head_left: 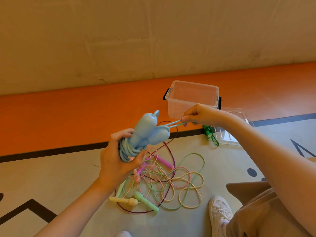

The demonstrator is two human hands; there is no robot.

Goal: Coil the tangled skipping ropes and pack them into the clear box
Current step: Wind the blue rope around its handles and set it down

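Observation:
My left hand (118, 159) grips a coiled light-blue skipping rope (127, 149) with its two blue handles (148, 130) sticking up. A short loop of that blue cord runs right to my right hand (196, 115), which pinches it between thumb and fingers. On the floor below lies a tangle of pink, green, yellow and dark purple ropes (171, 182) with pink, yellow and green handles. The clear box (193, 98) stands open behind my right hand, with nothing seen inside.
The box's clear lid (234, 127) lies on the floor to its right. A dark green rope (211, 135) sits beside the lid. My white shoe (220, 214) and beige trouser leg are at the lower right. An orange floor band borders the wall.

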